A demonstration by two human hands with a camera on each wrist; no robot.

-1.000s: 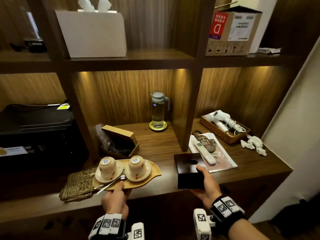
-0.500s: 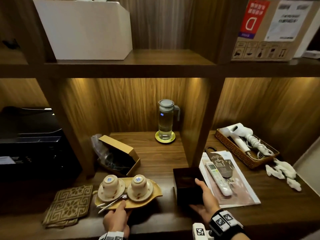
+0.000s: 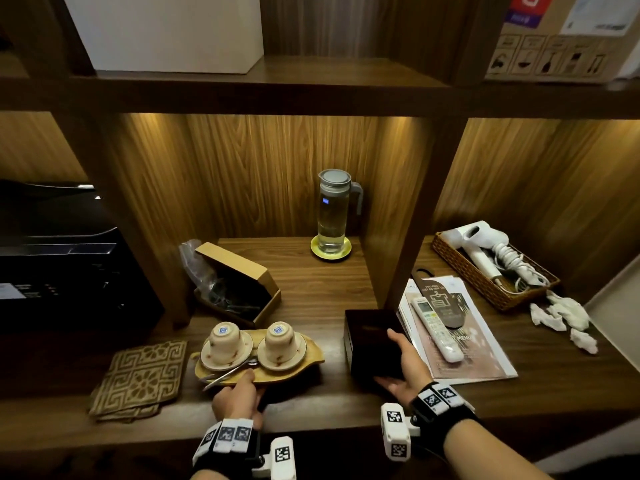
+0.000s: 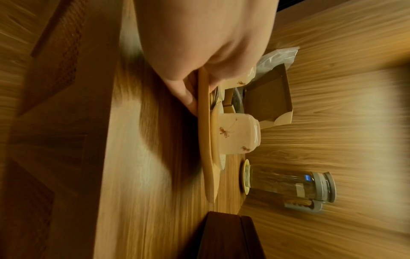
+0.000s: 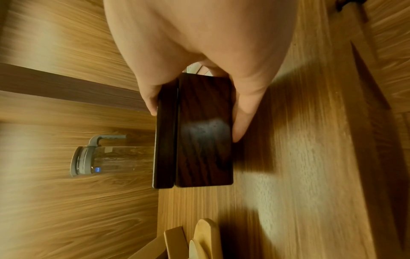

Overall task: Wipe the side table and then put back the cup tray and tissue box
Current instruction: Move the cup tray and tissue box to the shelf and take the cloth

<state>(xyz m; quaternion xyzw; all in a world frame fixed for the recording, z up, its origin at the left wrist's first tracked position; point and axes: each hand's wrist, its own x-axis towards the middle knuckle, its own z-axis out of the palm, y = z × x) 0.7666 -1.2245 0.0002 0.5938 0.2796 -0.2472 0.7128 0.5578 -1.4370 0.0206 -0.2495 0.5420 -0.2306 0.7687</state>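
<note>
A wooden cup tray [image 3: 311, 356] carries two upturned cups [image 3: 224, 337] [image 3: 280, 336] on saucers and spoons. My left hand [image 3: 239, 393] grips its near edge, thumb on top and fingers underneath [image 4: 188, 98], just above the side table's shelf [image 3: 311, 292]. In the left wrist view the tray [image 4: 205, 140] shows edge-on over its shadow. My right hand [image 3: 401, 372] grips a dark wooden tissue box [image 3: 370, 337] from its near right corner, thumb on the lid [image 5: 150, 103]. The box [image 5: 204, 140] is low over the shelf; contact is unclear.
A patterned cloth [image 3: 140, 379] lies left of the tray. Behind are an open cardboard box [image 3: 239, 285] and a glass pitcher [image 3: 332, 216] on a yellow coaster. Right of the upright divider [image 3: 408, 237] lie a remote [image 3: 436, 330], papers, a hair-dryer basket [image 3: 485, 271] and crumpled tissues [image 3: 561, 317].
Both hands have carried the tray and the tissue box forward and lower over the shelf. The tray has moved right, off the patterned cloth. My head has come closer.
</note>
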